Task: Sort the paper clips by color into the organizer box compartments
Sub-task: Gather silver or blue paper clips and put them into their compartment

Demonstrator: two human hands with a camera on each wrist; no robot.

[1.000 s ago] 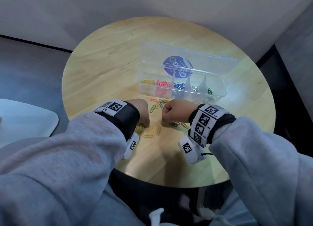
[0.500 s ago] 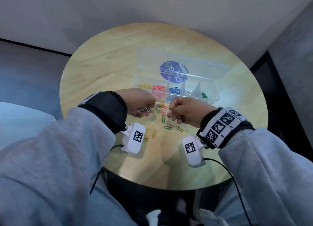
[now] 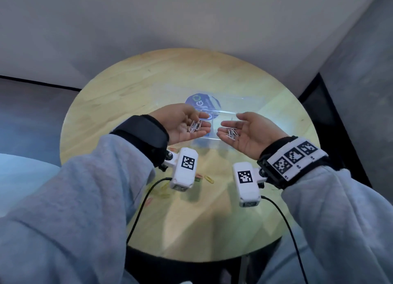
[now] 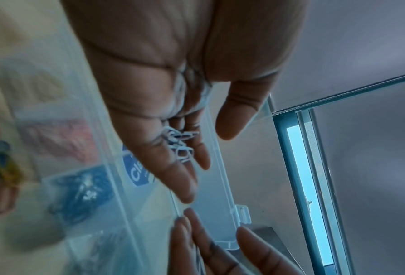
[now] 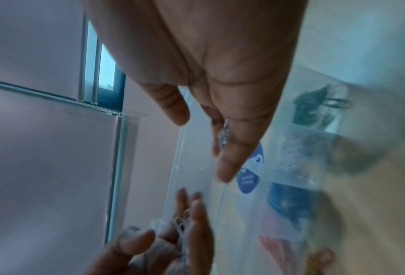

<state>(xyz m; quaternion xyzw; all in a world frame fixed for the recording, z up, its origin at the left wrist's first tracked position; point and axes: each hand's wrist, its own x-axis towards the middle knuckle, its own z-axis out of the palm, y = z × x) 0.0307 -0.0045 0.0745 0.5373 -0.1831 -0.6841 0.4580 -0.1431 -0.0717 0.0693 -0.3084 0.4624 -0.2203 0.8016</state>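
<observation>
Both palms up, fingers relaxed: left hand [image 3: 187, 126] and right hand [image 3: 244, 132] cradle silver clips [image 3: 195, 126] above the clear box [image 4: 83, 186], whose compartments hold red and blue clips.

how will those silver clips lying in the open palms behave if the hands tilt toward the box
The silver clips in the left hand lie loose on flat fingers, ungripped, so they would likely slide off together. They look thin and light, so some may scatter. The right hand cups its bunch similarly.
</observation>
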